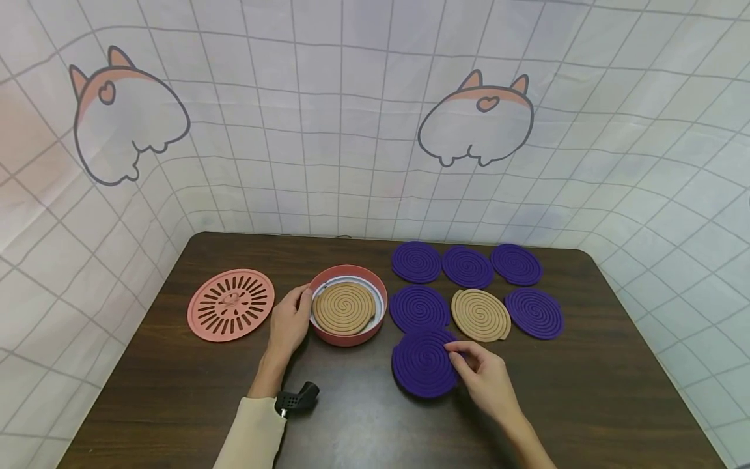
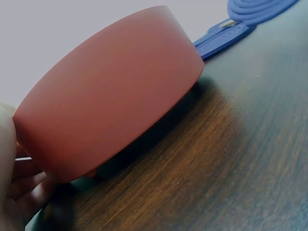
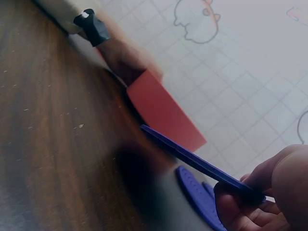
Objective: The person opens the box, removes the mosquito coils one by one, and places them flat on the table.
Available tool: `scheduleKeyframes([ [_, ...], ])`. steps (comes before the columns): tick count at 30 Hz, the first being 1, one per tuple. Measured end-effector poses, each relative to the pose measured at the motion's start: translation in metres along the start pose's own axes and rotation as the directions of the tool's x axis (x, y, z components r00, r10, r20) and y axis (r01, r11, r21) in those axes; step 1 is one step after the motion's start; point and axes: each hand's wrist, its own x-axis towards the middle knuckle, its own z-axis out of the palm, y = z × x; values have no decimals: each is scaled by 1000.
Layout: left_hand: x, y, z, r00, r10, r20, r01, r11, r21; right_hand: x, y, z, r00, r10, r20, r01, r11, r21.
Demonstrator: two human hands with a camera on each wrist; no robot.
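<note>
A purple mosquito coil is pinched at its right edge by my right hand, thumb on one face and fingers on the other. In the right wrist view this coil appears edge-on, raised off the table. My left hand grips the left side of a round red box, whose outer wall fills much of the left wrist view. Inside the box, on a white inner surface, lies a tan coil. Whether other coils lie beneath it is hidden.
Several purple coils lie in two rows right of the box, with one tan coil among them. A pink slotted lid lies to the left. Behind the dark wooden table hangs a white grid-patterned cloth.
</note>
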Motion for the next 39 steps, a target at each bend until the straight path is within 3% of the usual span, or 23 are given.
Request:
scheduleKeyframes([
  [7,-1,0,0,1000,-3,6,3,1000,-2,-6,7,0,997,69,24,-68,997,-21],
  [14,0,-1,0,1000,3,-6,-3,1000,-1,-7,11,1,997,74,32,-72,996,-60],
  [25,-1,-1,-1,1000,-6,8,6,1000,1,-6,18,0,997,-59,-48,50,985,-166],
  [33,-1,-2,1,1000,10,-21,-10,1000,1,-5,23,0,995,-92,-33,79,958,-274],
  [39,-1,-1,1,1000,-9,-10,9,1000,-2,-4,24,-2,994,-101,-32,87,951,-297],
])
